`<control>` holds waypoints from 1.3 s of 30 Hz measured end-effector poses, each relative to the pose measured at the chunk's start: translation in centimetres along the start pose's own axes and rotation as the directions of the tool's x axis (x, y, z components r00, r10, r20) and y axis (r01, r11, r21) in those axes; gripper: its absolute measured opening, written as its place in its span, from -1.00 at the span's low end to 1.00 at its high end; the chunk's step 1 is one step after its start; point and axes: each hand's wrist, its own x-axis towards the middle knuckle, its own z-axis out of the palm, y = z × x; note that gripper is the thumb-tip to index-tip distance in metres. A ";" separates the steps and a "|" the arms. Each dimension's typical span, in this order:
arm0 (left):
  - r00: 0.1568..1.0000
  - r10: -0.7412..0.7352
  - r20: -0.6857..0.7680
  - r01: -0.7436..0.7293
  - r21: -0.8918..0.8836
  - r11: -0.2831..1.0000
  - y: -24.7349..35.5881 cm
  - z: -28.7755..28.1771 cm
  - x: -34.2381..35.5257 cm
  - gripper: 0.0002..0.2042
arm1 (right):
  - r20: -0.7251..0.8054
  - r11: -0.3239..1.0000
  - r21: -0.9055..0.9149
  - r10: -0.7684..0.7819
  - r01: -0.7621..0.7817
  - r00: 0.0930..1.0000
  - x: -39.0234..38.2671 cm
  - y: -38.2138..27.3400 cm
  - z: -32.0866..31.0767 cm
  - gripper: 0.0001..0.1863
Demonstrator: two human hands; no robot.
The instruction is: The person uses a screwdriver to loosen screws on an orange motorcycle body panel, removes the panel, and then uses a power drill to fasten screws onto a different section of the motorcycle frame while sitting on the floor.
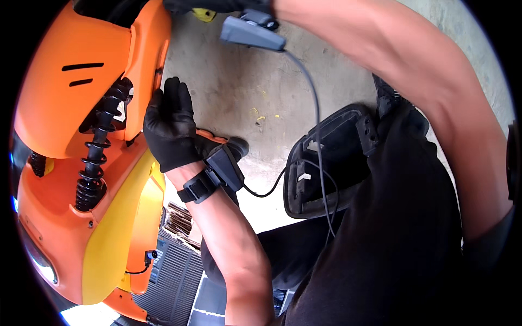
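Note:
My left hand (171,125), in a black glove, has its palm turned up and its fingers stretched out, holding nothing I can see. Its fingertips are close to the lower edge of an orange body panel (142,70) of a vehicle; I cannot tell whether they touch. At the top edge of the picture my right hand (217,4), also gloved in black, reaches toward the same panel. Most of it is cut off, so its grip is hidden. A small yellow thing (204,14) shows just below it. Each wrist bears a strapped grey-black box (253,33) with a cable.
Black coil-spring shock absorbers (95,146) stand between the orange panels, above a yellow panel (117,228). A black plastic tub (296,185) lies by my legs on the concrete floor (244,81). The grey cable (317,108) hangs across it. A dark ribbed panel (174,271) lies below.

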 end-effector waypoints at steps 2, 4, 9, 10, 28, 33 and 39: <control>0.999 -0.015 0.047 0.018 -0.068 0.998 0.1 0.1 0.3 -0.69 | 0.034 1.000 0.020 0.006 -0.007 0.999 -0.9 -0.6 -0.6 -0.80; 0.997 -0.051 0.060 0.060 -0.164 0.985 0.0 0.4 0.3 -0.65 | 0.055 0.999 0.032 -0.040 0.038 0.998 -0.8 -0.1 -0.3 -0.80; 0.988 -0.139 0.074 0.152 -0.234 0.960 -2.5 2.6 0.5 -0.64 | -0.088 0.999 0.032 0.046 -0.044 0.995 0.2 -0.5 -2.6 -0.81; 0.993 -0.120 -0.005 0.115 -0.225 0.968 -2.6 1.6 0.5 -0.64 | 0.016 0.987 0.155 0.038 -0.040 0.999 0.2 1.0 -2.4 -0.78; 0.837 0.500 0.221 -0.263 0.965 0.014 -13.2 -4.8 9.4 -0.70 | -0.033 0.867 -0.022 0.496 -0.497 0.868 -14.8 3.5 -8.4 -0.47; 0.792 0.537 0.291 -0.281 0.954 -0.103 -15.3 -8.2 11.2 -0.79 | 0.067 0.788 0.194 0.584 -0.584 0.809 -13.9 1.7 -5.6 -0.46; 0.864 0.303 0.402 -0.362 0.914 -0.183 -13.6 -4.3 5.7 -0.75 | 0.087 0.862 0.127 0.483 -0.491 0.871 -12.9 0.6 -5.0 -0.64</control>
